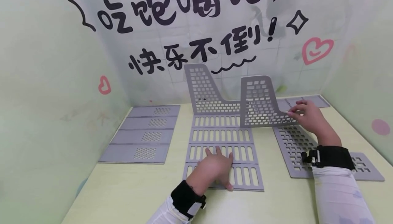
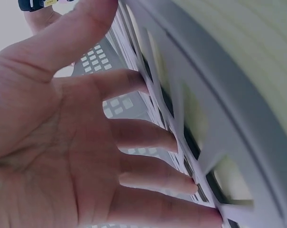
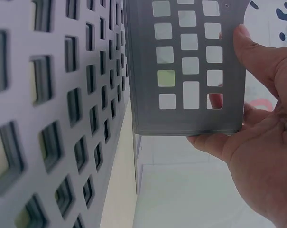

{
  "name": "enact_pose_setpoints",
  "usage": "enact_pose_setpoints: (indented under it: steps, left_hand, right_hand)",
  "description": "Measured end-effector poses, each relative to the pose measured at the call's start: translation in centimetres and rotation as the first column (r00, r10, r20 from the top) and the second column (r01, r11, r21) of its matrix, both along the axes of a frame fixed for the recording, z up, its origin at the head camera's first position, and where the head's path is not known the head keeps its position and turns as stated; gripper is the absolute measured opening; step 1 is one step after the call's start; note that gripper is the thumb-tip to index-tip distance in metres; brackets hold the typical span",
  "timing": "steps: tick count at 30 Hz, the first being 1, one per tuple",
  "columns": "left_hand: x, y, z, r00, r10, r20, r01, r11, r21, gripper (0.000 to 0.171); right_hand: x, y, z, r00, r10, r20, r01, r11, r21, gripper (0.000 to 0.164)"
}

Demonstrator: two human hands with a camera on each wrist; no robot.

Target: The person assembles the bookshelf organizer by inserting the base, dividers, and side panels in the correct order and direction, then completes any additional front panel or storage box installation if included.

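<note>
Across the middle of the pale table [image 1: 147,190], the left hand [image 1: 215,167] rests with fingers spread on a flat, sectioned grey slotted panel [image 1: 236,143], gripping nothing. To its right, the right hand [image 1: 310,116] pinches the low right end of an upright L-shaped perforated panel [image 1: 261,109], above a similarly perforated flat panel [image 1: 296,145] on the table. A second L-shaped panel [image 1: 206,94] stands at the slotted panel's far end; a four-section grey panel [image 1: 129,135] lies flat at left.
</note>
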State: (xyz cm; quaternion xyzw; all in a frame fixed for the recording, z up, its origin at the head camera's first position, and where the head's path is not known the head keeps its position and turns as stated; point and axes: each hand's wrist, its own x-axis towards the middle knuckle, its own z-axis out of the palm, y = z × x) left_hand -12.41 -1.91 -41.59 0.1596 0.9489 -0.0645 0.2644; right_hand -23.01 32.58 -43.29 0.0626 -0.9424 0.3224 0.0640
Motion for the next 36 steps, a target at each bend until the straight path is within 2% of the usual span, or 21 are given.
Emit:
enact_pose_setpoints:
  steps: [2,8,10,13,15,18,22,25,27,31,36]
  left_hand:
    - [0.0,-0.1,0.1,1.000,-0.006,-0.003,0.006,1.000,0.003,0.114]
    - [-0.2,-0.3,0.0,0.998,-0.058,-0.020,0.058,0.998,-0.033,0.114]
    - [-0.2,-0.4,-0.1,0.997,-0.070,-0.025,0.069,0.997,-0.043,0.114]
    - [-0.3,-0.4,-0.1,0.998,-0.057,-0.022,0.056,0.998,-0.037,0.113]
    - [-0.2,-0.3,-0.2,1.000,-0.029,-0.011,0.029,0.999,-0.022,0.112]
    - [0.0,-0.1,-0.2,1.000,0.006,0.001,-0.006,1.000,-0.004,0.112]
    - [0.1,0.1,-0.1,1.000,0.026,-0.002,-0.026,1.000,0.006,0.113]
    - [0.2,0.2,-0.1,0.999,0.037,0.001,-0.037,0.999,0.014,0.115]
    - [0.1,0.2,-0.1,1.000,0.023,-0.001,-0.023,1.000,0.001,0.115]
    - [-0.1,0.2,-0.1,1.000,-0.027,-0.011,0.026,0.999,-0.035,0.114]
    - [-0.3,0.2,-0.4,0.999,-0.048,-0.017,0.048,0.998,-0.029,0.114]
  right_hand:
    - [-0.2,0.0,0.1,1.000,0.003,-0.003,-0.003,1.000,-0.004,0.028]
    - [-0.3,-0.1,0.5,0.995,-0.022,0.099,0.024,1.000,-0.014,0.036]
    - [-0.4,-0.2,0.4,0.995,-0.027,0.092,0.028,1.000,-0.008,0.038]
    - [-0.5,-0.5,0.2,0.997,-0.043,0.058,0.044,0.999,-0.014,0.040]
    - [-0.6,-0.7,-0.1,0.994,-0.074,0.076,0.078,0.995,-0.063,0.046]
    - [-0.6,-0.9,-0.4,0.977,-0.126,0.170,0.151,0.978,-0.143,0.066]
    - [-0.6,-0.7,-0.8,0.944,-0.150,0.295,0.203,0.966,-0.159,0.087]
    - [-0.5,-0.7,-0.9,0.935,-0.137,0.326,0.198,0.966,-0.163,0.087]
    - [-0.5,-0.8,-0.8,0.934,-0.118,0.336,0.192,0.962,-0.194,0.086]
    - [-0.4,-1.1,-0.5,0.948,-0.043,0.315,0.127,0.959,-0.253,0.079]
    - [-0.4,-2.1,-0.8,0.938,0.083,0.336,0.042,0.937,-0.346,0.068]
